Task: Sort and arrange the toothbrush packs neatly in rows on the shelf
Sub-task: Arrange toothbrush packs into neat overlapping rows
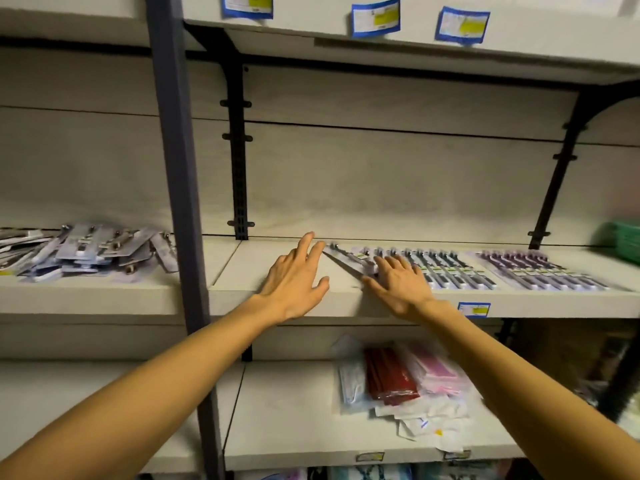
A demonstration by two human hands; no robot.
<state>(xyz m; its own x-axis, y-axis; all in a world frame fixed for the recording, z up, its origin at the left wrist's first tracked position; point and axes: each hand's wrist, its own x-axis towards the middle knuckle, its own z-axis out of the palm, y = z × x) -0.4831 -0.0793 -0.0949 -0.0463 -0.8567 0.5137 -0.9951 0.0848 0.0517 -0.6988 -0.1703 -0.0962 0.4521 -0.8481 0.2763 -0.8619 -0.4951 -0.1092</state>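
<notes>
On the middle shelf [277, 299] lies a neat row of grey toothbrush packs [446, 268], and to its right a row of purple packs [540, 271]. One pack [346, 259] lies askew at the row's left end. My right hand [398, 282] rests flat with straight fingers on the left end of the grey row. Just left of the askew pack, my left hand [298, 278] hovers with spread fingers, holding nothing. A loose heap of toothbrush packs [90, 251] lies on the shelf left of the grey upright post.
A grey upright post [176, 188] divides the shelving bays. The lower shelf holds plastic bags with red and pink items [401, 379] and white packets. A green basket [623, 240] stands at the far right. Blue price labels [375, 17] hang on the upper shelf edge.
</notes>
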